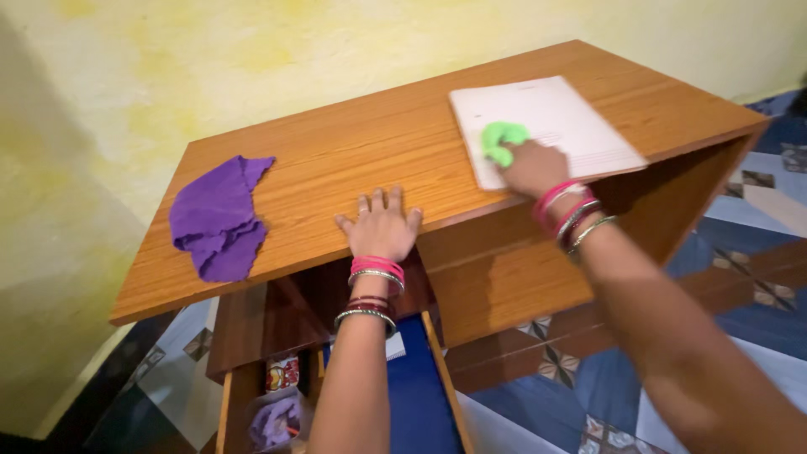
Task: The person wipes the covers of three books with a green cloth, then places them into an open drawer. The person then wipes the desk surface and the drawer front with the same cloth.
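1. Purple cloth (220, 220) is lying crumpled on the far left of the wooden counter (353, 160), well apart from both hands; nothing is touching it.
2. Below the counter's front edge, an open drawer (252, 395) is showing a blue book (419, 395), a small patterned container and a bag with purple contents.
3. Left hand (382, 225) is resting palm-down at the counter's front edge above the drawer, fingers spread flat and holding nothing; judged to be bracing the body while the other arm is reaching.
4. Right hand (531, 166) is closing its grip around a green cloth (501, 141), bunched so only a wad is showing past the fingers.
5. That wad is pressing on the near left part of a white ruled notebook (555, 126), which is lying flat on the counter's right side, one corner overhanging the front edge. Motion blur here; judged a wiping stroke.
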